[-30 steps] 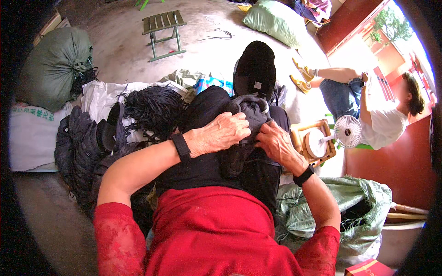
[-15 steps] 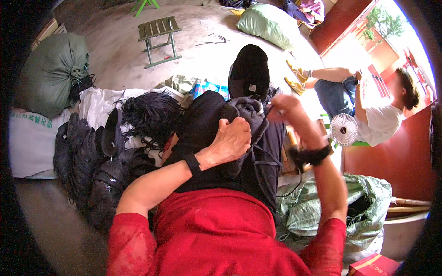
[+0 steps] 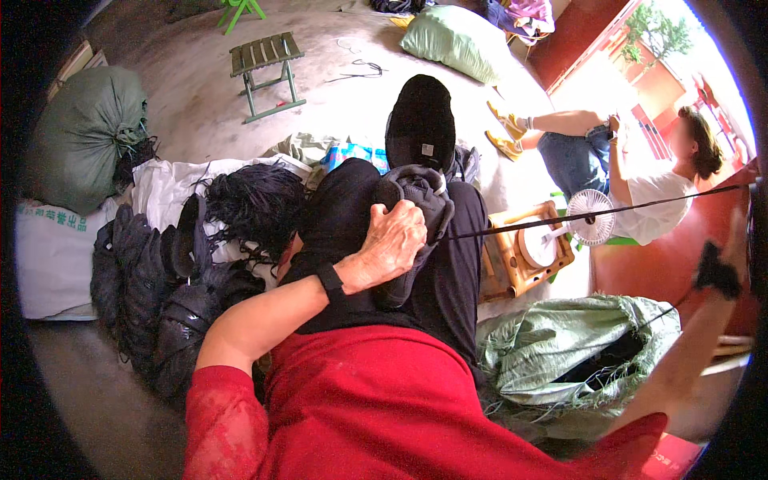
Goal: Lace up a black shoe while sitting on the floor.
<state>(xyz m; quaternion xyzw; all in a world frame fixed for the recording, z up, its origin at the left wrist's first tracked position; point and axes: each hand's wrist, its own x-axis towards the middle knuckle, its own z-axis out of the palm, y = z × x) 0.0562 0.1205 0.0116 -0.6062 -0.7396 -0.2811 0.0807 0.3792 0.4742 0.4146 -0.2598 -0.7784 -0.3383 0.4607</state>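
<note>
My left hand point(image 3: 392, 244) is closed on a dark grey, shoe-like cloth piece point(image 3: 416, 188) lying across my lap. Just beyond it rises a black sole-shaped piece point(image 3: 422, 120) with a small white label; I cannot tell if the two are joined. A black cord point(image 3: 512, 230) runs taut from the grey piece to the right, over the stool and fan. My right hand point(image 3: 737, 240) is far out at the right rim, blurred, at the end of that stretched cord; its fingers are mostly hidden. Dark bands circle both wrists.
Black shoes and stringy bundles point(image 3: 172, 280) lie at my left, beside a tied green sack point(image 3: 88, 136). A bamboo stool point(image 3: 500, 280) with a white fan point(image 3: 590, 218) stands right, before a seated person point(image 3: 648, 188). An open green sack point(image 3: 552, 344) lies nearer. A folding stool point(image 3: 268, 60) stands ahead.
My right hand has swung from beside the grey piece out to the right rim, drawing the black cord straight. My left hand keeps its grip. The view has shifted slightly.
</note>
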